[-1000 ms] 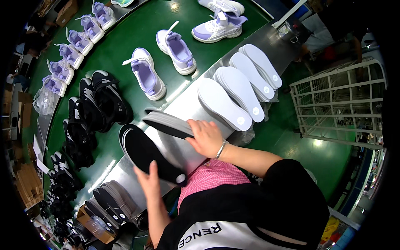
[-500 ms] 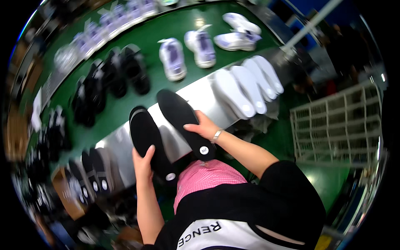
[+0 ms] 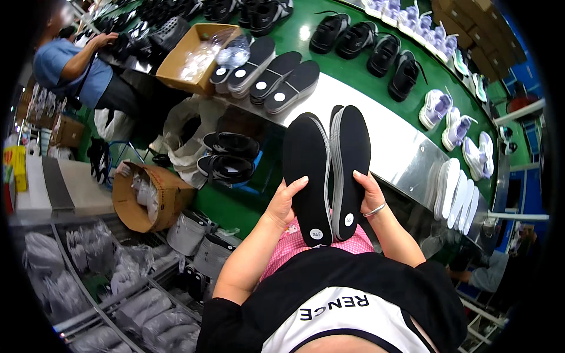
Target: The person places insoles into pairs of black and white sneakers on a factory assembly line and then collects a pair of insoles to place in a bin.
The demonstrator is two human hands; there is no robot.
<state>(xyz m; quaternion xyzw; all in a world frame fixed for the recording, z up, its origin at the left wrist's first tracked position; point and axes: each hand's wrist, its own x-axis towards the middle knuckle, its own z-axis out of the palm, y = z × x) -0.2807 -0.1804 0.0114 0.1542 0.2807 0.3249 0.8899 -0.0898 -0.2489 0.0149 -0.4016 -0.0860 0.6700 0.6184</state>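
My left hand (image 3: 285,200) is closed around a stack of black insoles (image 3: 306,159), its thumb lying on the top one. A second stack of black insoles (image 3: 355,147) is gripped by my right hand (image 3: 369,194), thumb on top as well. The two stacks stand side by side in front of my body, toes pointing away, grey layered edges facing each other. Each top insole has a round white sticker at its heel. Beyond them, on the metal ledge (image 3: 400,159), more black insoles (image 3: 291,88) lie in banded stacks to the left. White insoles (image 3: 450,185) lie to the right.
A green conveyor (image 3: 353,65) carries black shoes (image 3: 382,54) and white-purple sneakers (image 3: 435,109). An open cardboard box (image 3: 176,62) sits at the far left, near a person in blue (image 3: 76,65). Another carton (image 3: 173,191) and a rack of bagged items (image 3: 97,300) are at left.
My view has swung left, bringing the carton and rack into sight. Both insole stacks, earlier slanted and apart, are now more upright and closer together, still in my hands.
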